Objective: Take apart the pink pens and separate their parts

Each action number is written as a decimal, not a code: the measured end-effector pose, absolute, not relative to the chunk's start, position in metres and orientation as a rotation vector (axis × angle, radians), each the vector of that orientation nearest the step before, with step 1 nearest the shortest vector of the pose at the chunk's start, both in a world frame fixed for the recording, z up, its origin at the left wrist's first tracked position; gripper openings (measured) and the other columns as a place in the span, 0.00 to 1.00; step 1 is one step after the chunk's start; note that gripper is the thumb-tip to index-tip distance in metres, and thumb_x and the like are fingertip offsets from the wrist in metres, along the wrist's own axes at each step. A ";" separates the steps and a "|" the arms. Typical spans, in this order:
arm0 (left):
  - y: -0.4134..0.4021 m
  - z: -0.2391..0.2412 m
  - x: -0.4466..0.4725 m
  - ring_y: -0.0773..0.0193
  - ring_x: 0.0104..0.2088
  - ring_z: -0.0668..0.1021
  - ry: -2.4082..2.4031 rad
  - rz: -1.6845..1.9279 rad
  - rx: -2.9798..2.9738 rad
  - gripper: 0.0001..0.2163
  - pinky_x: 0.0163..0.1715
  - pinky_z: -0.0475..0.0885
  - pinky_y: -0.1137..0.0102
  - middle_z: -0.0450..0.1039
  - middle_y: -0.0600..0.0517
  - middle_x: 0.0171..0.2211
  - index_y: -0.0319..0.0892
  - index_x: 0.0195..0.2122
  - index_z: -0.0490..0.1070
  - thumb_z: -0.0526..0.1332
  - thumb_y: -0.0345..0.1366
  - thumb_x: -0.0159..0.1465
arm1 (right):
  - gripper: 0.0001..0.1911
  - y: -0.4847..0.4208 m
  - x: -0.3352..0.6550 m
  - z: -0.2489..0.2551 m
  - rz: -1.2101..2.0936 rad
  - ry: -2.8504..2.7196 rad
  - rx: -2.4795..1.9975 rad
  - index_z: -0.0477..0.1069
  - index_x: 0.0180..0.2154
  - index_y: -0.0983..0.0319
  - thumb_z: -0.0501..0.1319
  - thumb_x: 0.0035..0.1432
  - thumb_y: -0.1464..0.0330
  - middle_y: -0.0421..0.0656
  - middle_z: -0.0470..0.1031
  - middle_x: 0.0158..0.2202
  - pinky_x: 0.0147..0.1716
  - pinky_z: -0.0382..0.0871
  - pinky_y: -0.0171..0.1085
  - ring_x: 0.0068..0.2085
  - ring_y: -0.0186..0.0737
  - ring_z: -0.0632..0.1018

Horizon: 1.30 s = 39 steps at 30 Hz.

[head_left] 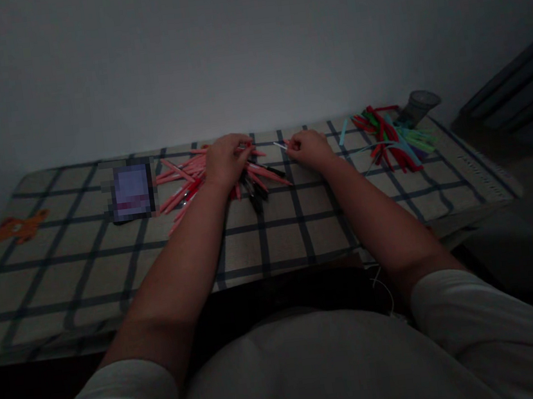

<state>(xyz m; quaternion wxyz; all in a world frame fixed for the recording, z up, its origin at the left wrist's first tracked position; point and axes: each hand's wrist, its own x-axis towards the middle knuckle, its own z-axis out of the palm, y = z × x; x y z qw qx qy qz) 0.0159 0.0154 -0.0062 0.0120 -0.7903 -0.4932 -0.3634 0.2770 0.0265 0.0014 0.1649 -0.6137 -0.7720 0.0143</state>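
Observation:
A heap of pink pen barrels (181,177) with some black and red pieces (256,191) lies on a checked cloth (271,238) in the middle of the table. My left hand (226,159) rests curled on top of the heap, fingers closed around a pink pen piece. My right hand (307,149) is just right of the heap, pinching a thin white refill (280,145) whose tip points left toward my left hand.
A bundle of red, green and blue strips (392,139) lies at the back right beside a grey lidded jar (418,106). A phone (132,191) lies left of the heap; an orange figure (20,226) at the far left. A wall stands behind the table.

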 end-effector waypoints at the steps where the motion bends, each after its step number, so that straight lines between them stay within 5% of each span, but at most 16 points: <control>1: 0.015 -0.006 0.016 0.53 0.55 0.83 -1.545 -1.140 -2.463 0.12 0.59 0.77 0.60 0.85 0.44 0.53 0.44 0.53 0.83 0.63 0.35 0.72 | 0.12 0.026 0.277 0.002 0.040 -2.197 -1.752 0.84 0.44 0.61 0.63 0.67 0.64 0.52 0.86 0.47 0.49 0.66 0.44 0.48 0.52 0.80; 39: 0.015 -0.005 0.017 0.50 0.55 0.83 -1.581 -1.116 -2.448 0.10 0.59 0.78 0.58 0.84 0.42 0.52 0.44 0.51 0.81 0.63 0.34 0.71 | 0.20 0.021 0.275 0.005 0.050 -2.082 -1.890 0.88 0.45 0.61 0.59 0.74 0.59 0.54 0.87 0.46 0.49 0.70 0.45 0.48 0.52 0.82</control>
